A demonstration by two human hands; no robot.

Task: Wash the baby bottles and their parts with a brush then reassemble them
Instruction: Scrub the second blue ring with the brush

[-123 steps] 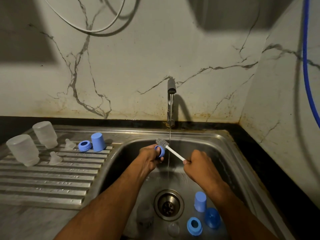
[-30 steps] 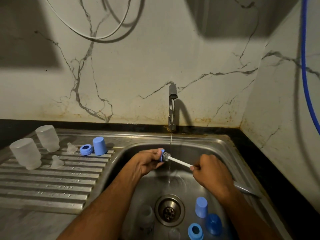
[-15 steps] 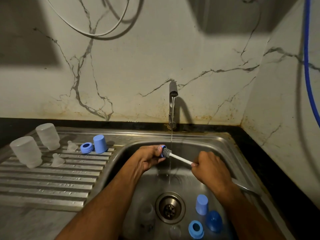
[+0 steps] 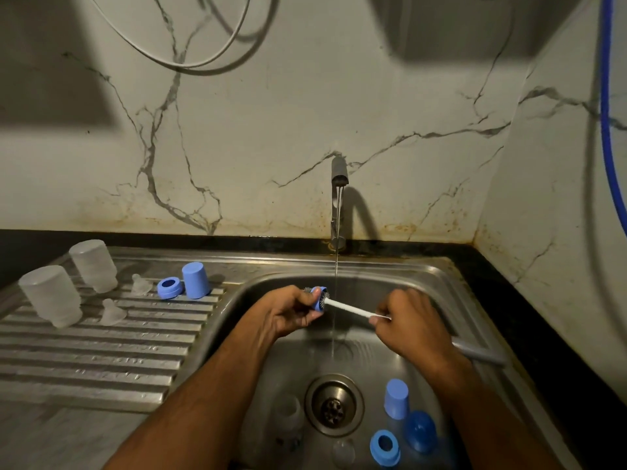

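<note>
While water runs from the tap (image 4: 339,174), we note the left hand (image 4: 288,312) pinching a blue ring (image 4: 319,299) at the basin's 12 o'clock, the right hand (image 4: 412,322) grasping the brush (image 4: 349,309) thrust through it.

The person's left hand (image 4: 288,312) and right hand (image 4: 412,322) are bare; both forearms show no sleeves, rings or watch.

Light: dim, warm
Shadows: large dark patches on wall (image 4: 305,96)
Glare: faint on draining board (image 4: 101,354)
Edges: wide-angle bending, soft
</note>
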